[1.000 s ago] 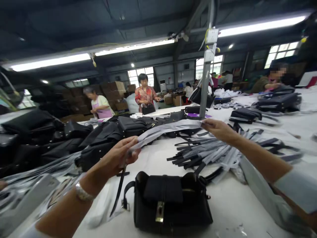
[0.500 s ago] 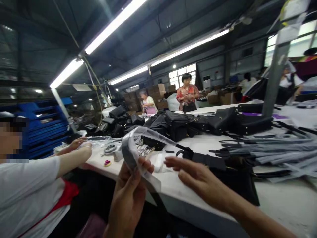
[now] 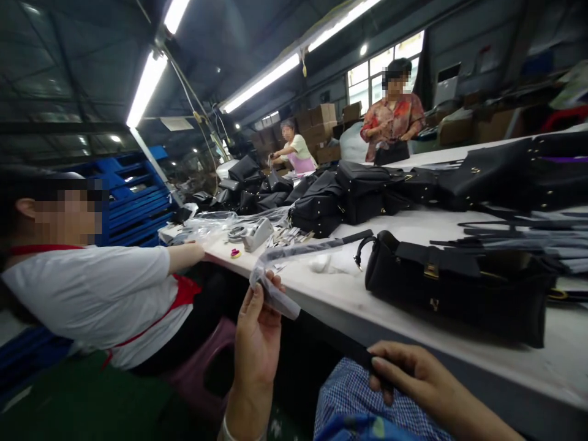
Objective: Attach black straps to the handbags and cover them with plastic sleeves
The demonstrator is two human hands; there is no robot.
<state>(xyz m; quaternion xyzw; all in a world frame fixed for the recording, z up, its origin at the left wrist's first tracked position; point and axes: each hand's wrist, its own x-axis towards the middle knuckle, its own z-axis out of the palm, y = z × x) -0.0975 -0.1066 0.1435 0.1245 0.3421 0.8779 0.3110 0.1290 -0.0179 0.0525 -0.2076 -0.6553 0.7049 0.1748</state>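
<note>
My left hand is raised below the table edge, its fingers pinched on the end of a clear plastic sleeve that holds a black strap. The sleeve trails up onto the white table. My right hand is closed on a black strap end over my checked lap. A black handbag with a gold clasp lies on the table, right of the sleeve.
A seated person in a white top leans on the table at left. A tape dispenser and small parts lie near them. Black bags are piled along the table. Wrapped straps lie at right. Two people stand at the back.
The view has swung left and down. My left hand has dropped below the table edge with the sleeve. My right hand has come down to my lap and closed on the strap.
</note>
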